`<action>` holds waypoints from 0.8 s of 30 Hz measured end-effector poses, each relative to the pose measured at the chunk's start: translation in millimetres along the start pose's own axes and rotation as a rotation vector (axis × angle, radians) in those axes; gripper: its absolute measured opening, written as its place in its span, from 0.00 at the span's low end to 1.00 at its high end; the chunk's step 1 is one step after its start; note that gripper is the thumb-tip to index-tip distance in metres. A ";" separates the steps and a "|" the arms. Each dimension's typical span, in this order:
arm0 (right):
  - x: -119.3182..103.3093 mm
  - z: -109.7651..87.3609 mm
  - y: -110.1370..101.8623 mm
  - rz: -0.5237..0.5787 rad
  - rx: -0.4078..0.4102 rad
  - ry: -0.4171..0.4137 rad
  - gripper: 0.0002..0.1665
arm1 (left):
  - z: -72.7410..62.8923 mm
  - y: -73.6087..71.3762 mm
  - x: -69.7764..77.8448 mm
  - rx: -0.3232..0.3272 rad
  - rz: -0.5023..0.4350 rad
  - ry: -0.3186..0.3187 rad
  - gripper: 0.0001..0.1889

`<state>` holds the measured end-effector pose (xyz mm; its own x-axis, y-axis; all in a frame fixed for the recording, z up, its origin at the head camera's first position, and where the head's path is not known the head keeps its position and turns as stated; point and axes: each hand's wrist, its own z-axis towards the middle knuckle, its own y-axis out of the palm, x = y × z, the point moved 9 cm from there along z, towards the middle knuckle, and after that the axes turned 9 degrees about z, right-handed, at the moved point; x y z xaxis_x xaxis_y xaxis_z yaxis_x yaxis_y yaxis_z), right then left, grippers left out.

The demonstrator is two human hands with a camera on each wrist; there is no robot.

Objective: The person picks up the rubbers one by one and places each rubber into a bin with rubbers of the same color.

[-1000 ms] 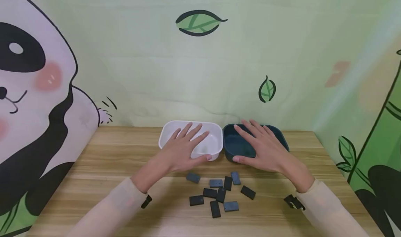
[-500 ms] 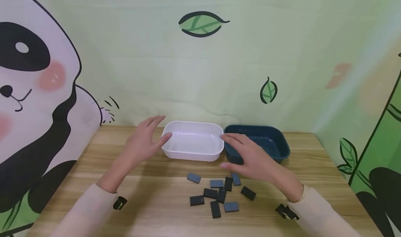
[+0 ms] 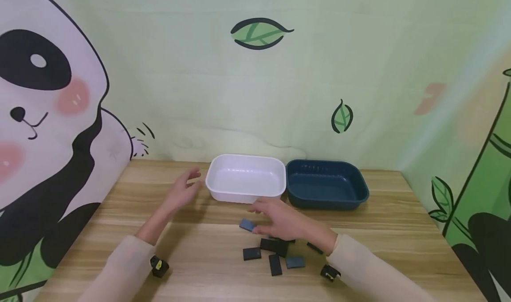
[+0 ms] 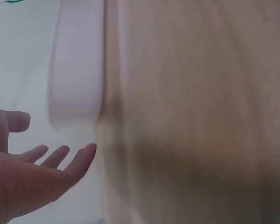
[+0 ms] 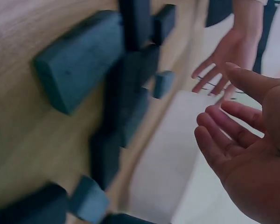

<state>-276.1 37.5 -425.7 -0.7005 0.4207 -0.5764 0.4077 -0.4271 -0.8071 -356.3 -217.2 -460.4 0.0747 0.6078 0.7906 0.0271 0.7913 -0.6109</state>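
Observation:
Several small rectangular blocks lie on the wooden table, some black (image 3: 252,253) and some blue (image 3: 295,261). My right hand (image 3: 279,220) hovers over the back of this group with relaxed, slightly bent fingers, holding nothing. Its thumb is nearest a blue block (image 3: 245,225) at the group's back left, and it hides part of the pile. In the right wrist view, a gap shows between the right hand (image 5: 252,149) and the blocks. Left of the white bin (image 3: 245,195), my left hand (image 3: 183,193) is in the air with loose fingers and nothing in them.
A dark blue bin (image 3: 327,202) stands right beside the white one, at the table's back edge. Behind them hangs a pale green printed cloth (image 3: 191,80) with a panda and leaves. Bare wood (image 3: 207,266) extends left of the blocks.
Both hands were spread over the bins. The left moved off leftward and then lower; the right came left and nearer, down over the blocks. Bins and blocks appear unmoved.

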 end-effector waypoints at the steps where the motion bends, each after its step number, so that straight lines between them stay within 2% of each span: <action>1: 2.4 3.3 6.0 -0.023 -0.020 -0.002 0.28 | 1.1 4.1 -2.4 -0.013 -0.029 -0.007 0.32; 6: 14.6 15.5 27.7 -0.097 -0.101 0.014 0.26 | 5.6 17.8 -9.0 -0.040 -0.182 -0.061 0.31; 14: 21.8 21.7 44.9 -0.181 -0.186 0.027 0.25 | 11.8 33.0 -12.4 -0.055 -0.315 -0.114 0.29; 18: 23.1 20.1 47.9 -0.193 -0.185 0.016 0.23 | 13.2 36.6 -13.8 -0.051 -0.368 -0.126 0.27; 24: 26.5 16.1 45.4 -0.157 -0.128 0.044 0.22 | 12.9 39.1 -13.9 -0.048 -0.405 -0.131 0.27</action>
<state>-285.6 16.4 -475.5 -0.7361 0.5098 -0.4452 0.3690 -0.2492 -0.8954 -369.2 -193.9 -494.7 -0.0784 0.2544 0.9639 0.0748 0.9657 -0.2488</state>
